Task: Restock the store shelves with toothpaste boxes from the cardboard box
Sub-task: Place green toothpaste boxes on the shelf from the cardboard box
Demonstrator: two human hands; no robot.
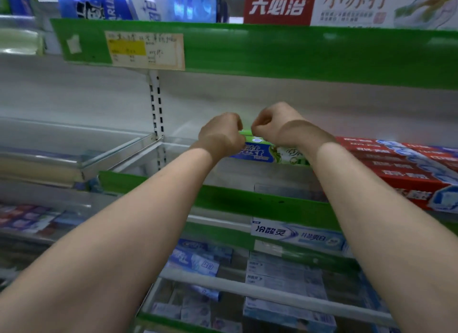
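Observation:
A green and blue toothpaste box (270, 151) lies lengthwise on the middle shelf (247, 203). Both my arms reach up to it. My left hand (220, 134) has its fingers curled over the box's left end, and my right hand (272, 127) has its fingers curled over the top of the box beside it. The two hands almost touch above the box. Their fingertips are hidden behind the knuckles. The cardboard box is out of view.
Red toothpaste boxes (406, 169) are stacked right of my hands on the same shelf. The upper shelf (272, 50) carries blue and red-white boxes (280, 5) and a price tag (145, 51). White-blue boxes (295, 236) fill the lower shelves. A clear divider (119, 151) stands to the left.

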